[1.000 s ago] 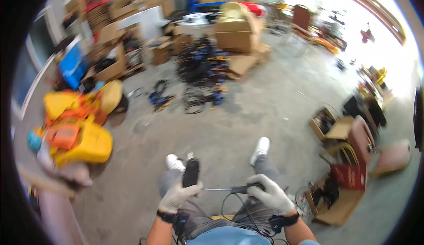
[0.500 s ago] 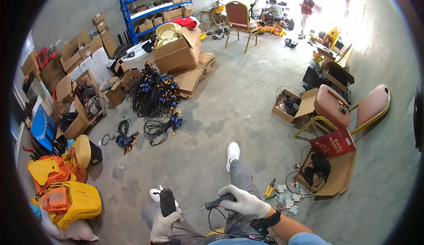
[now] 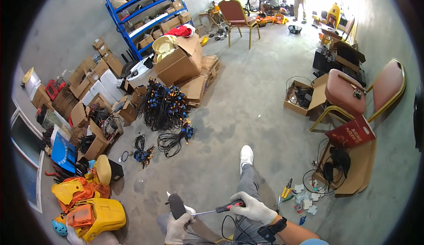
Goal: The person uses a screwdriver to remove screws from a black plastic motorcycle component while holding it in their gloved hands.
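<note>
In the head view, the person sits on the concrete floor with one leg stretched forward, ending in a white shoe (image 3: 246, 155). The left hand (image 3: 178, 228), in a white work glove, is closed around the lower part of a dark plug-shaped part (image 3: 177, 206) and holds it upright just in front of the body at the lower edge of the picture. The right hand (image 3: 255, 209), also gloved, is wrapped in a fist around the red-and-black handle of a screwdriver (image 3: 219, 209); the thin shaft runs leftward, and its tip touches the dark part near where the left glove grips it. A black watch-like band (image 3: 272, 230) sits on the right wrist. Black wire loops lie across the lap beneath both hands. To the right on the floor, near the leg, lie pliers (image 3: 285, 189) and small pale pieces. Ahead is a heap of black cables with blue connectors (image 3: 164, 108), and yellow and orange plastic housings (image 3: 90, 209) lie at the left.
</note>
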{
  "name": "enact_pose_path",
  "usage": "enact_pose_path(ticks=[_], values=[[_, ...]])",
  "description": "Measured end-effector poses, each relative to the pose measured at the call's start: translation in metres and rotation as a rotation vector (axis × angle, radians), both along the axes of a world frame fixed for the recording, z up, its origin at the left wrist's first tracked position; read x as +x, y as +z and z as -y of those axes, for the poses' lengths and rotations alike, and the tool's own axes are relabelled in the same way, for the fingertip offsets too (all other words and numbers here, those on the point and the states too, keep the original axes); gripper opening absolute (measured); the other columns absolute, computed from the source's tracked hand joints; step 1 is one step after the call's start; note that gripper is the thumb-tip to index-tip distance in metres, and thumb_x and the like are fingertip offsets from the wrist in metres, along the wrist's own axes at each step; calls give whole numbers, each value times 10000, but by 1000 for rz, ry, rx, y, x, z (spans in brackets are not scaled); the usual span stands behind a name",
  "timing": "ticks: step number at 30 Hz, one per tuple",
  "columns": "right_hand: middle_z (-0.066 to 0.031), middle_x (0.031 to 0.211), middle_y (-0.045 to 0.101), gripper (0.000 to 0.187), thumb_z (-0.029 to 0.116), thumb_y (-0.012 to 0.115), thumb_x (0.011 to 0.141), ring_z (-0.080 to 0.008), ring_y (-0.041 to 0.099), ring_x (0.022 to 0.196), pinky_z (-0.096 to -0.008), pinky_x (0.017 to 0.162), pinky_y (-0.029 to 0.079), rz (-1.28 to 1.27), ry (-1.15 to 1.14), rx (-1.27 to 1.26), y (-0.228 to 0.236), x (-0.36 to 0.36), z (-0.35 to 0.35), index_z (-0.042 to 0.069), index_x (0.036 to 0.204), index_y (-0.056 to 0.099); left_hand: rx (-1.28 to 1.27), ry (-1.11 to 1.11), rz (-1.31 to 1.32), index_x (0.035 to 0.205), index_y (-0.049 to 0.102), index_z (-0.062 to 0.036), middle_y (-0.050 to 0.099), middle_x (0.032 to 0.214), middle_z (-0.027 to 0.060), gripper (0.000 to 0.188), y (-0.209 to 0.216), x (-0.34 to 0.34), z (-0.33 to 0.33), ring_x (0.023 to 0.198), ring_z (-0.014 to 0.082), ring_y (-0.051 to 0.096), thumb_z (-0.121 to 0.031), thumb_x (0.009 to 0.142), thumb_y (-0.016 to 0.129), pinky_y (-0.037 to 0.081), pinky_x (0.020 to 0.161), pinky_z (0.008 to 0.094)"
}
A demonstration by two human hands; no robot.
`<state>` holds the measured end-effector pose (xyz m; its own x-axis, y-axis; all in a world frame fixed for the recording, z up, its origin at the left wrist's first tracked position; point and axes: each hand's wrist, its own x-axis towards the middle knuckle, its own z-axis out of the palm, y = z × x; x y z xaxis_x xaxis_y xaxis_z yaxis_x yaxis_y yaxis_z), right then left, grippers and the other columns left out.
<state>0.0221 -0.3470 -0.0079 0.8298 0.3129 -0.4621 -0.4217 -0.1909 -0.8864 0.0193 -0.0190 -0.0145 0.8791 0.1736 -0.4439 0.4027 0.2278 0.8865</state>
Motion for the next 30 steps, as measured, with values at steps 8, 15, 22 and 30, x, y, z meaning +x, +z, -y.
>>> enact_pose_path(ticks=[8,15,22,30], values=[[-83,1068,710,536,234,825,926,-123,699,932,-293,860,566,161,-193,-58,-15,-19,28,-13,1350,609,-21,-162,-34,1156,629,20,691,910,76,302,-2,25,35,743,192,707,-98,939,802,613,709,347],[-123,1201,726,580,306,836,905,-221,699,1144,-375,1037,538,152,-302,-37,-19,-38,53,61,1382,614,32,-375,-27,1080,665,-4,703,896,63,267,6,45,65,765,171,711,-161,929,821,595,738,326],[-145,1186,715,583,202,800,937,-195,699,1077,-349,956,550,248,-355,-78,1,-44,55,14,1431,556,-54,-451,31,1143,640,-4,693,938,62,321,-10,48,64,782,178,723,-173,943,825,610,742,336],[-170,1230,713,621,295,806,926,-248,679,1195,-382,1080,511,233,-397,-66,-1,-53,49,-5,1419,577,-81,-442,39,1160,588,-5,660,940,65,380,-4,51,70,755,164,695,-155,900,821,608,733,328]])
